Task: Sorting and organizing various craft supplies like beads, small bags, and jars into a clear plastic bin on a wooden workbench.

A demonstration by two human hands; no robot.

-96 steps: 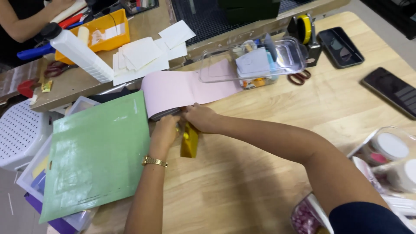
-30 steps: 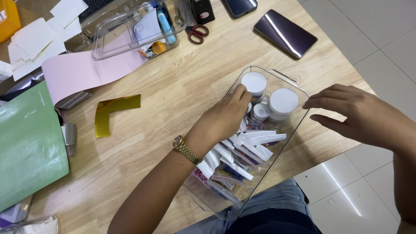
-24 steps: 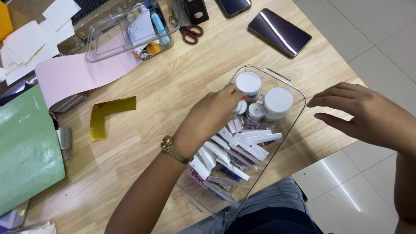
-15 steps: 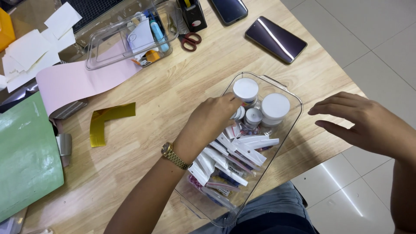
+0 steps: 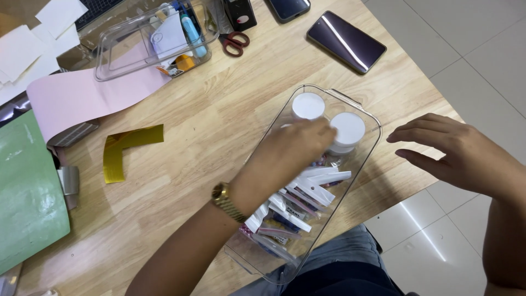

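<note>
1. I am reaching my left hand (image 5: 293,151) into the clear plastic bin (image 5: 368,159); its fingers are blurred, so I cannot tell whether they are pinching anything.
2. The two white-lidded jars (image 5: 348,129) are sitting just beyond those fingertips, touching or nearly so, at the bin's far end; the packets (image 5: 298,205) are lying back under the wrist.
3. The bin's long axis is running along my left forearm.
4. My right hand (image 5: 457,153) is hovering outside the bin's right wall, fingers spread, holding nothing, farther from the jars.
</note>
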